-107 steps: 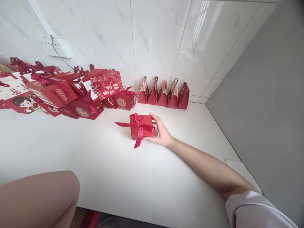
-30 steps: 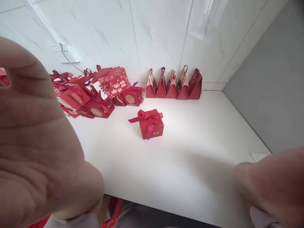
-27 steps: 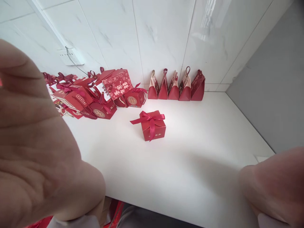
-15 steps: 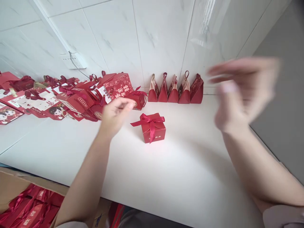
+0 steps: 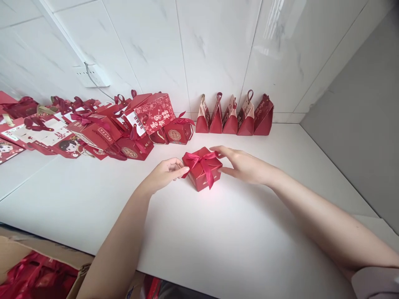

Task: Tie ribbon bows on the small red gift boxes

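Observation:
A small red gift box (image 5: 204, 178) stands on the white table, slightly turned, with a glossy red ribbon bow (image 5: 204, 160) across its top. My left hand (image 5: 166, 173) is at the box's left side, fingers curled and thumb closed at the ribbon's left tail, which is partly hidden. From the right, my right hand (image 5: 243, 164) spans the box's corner. Its fingertips touch the top edge by the bow, and its thumb lies against the right side.
Several red triangular boxes (image 5: 230, 120) with loop handles line the tiled wall. Many red gift boxes (image 5: 96, 128) are heaped at the left. Below the table's front edge, a cardboard carton (image 5: 60, 251) contains red ribboned packages. A cable hangs from a wall socket (image 5: 93, 77).
Both hands have come in to the gift box, my right from high on the right and my left from beside the heap. The box has turned slightly.

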The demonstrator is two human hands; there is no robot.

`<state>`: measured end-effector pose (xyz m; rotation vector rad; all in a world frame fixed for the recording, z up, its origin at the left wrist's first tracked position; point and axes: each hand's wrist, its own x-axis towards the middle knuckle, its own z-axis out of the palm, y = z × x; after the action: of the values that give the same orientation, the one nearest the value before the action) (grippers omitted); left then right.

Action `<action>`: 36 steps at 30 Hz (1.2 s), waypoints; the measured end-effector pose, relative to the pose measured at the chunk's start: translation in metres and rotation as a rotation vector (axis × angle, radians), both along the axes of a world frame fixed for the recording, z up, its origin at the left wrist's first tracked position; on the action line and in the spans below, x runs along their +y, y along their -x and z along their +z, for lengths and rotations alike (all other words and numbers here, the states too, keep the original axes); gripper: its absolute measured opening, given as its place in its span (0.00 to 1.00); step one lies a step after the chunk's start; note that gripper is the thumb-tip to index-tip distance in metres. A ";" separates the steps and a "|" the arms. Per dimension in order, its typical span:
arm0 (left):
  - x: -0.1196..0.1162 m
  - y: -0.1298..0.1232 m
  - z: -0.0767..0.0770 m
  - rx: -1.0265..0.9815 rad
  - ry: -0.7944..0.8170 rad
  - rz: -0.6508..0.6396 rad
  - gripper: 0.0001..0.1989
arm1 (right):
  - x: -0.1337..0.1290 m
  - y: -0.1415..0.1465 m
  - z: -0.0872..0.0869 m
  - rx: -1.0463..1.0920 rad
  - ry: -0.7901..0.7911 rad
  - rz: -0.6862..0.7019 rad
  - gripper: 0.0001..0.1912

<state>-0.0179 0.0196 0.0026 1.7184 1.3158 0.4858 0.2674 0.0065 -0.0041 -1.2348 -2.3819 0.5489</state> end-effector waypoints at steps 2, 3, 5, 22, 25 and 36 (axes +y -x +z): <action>-0.004 -0.002 0.001 -0.023 0.044 -0.119 0.14 | 0.000 0.004 0.000 -0.111 -0.172 -0.191 0.27; -0.006 -0.003 0.002 -0.034 0.095 -0.215 0.13 | 0.000 0.006 0.001 -0.158 -0.272 -0.282 0.24; -0.011 -0.005 0.004 -0.045 0.166 -0.345 0.12 | -0.002 0.007 0.006 -0.169 -0.379 -0.390 0.17; 0.023 -0.011 -0.039 -0.310 -0.477 -0.041 0.09 | -0.033 0.057 -0.020 0.702 0.772 0.217 0.25; 0.021 -0.011 -0.034 -0.320 -0.448 -0.033 0.10 | -0.031 0.061 -0.021 0.942 0.813 0.175 0.20; 0.018 -0.009 -0.029 -0.086 -0.588 0.204 0.23 | -0.016 0.041 -0.013 0.715 0.731 0.200 0.19</action>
<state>-0.0094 0.0376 -0.0261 2.0037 1.3758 1.1419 0.2268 -0.0096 -0.0171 -0.8121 -1.7172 1.7002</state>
